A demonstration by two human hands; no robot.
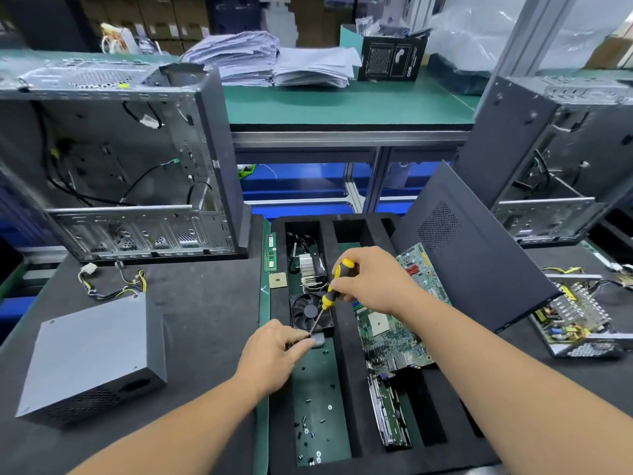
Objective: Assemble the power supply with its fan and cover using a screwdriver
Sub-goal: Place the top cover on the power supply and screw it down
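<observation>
Right hand (371, 281) grips the yellow-and-black screwdriver (331, 289), tip meeting a small item, seemingly a screw, pinched by the left hand (274, 351) beside the fan (310, 311) in the tray's left compartment (318, 389); closed power supply (92, 358) sits near the bench's left edge; a loose pinch could drop it among the scattered screws (313, 430).

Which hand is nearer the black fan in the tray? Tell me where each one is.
Right. The right hand grips the screwdriver just above and right of the fan; the left hand sits below it, fingers at the screwdriver tip.

The dark bench mat (205, 303) carries a closed power supply (92, 358), 2 open cases — left (113, 159), right (555, 149) — and a foam tray (346, 371).
</observation>
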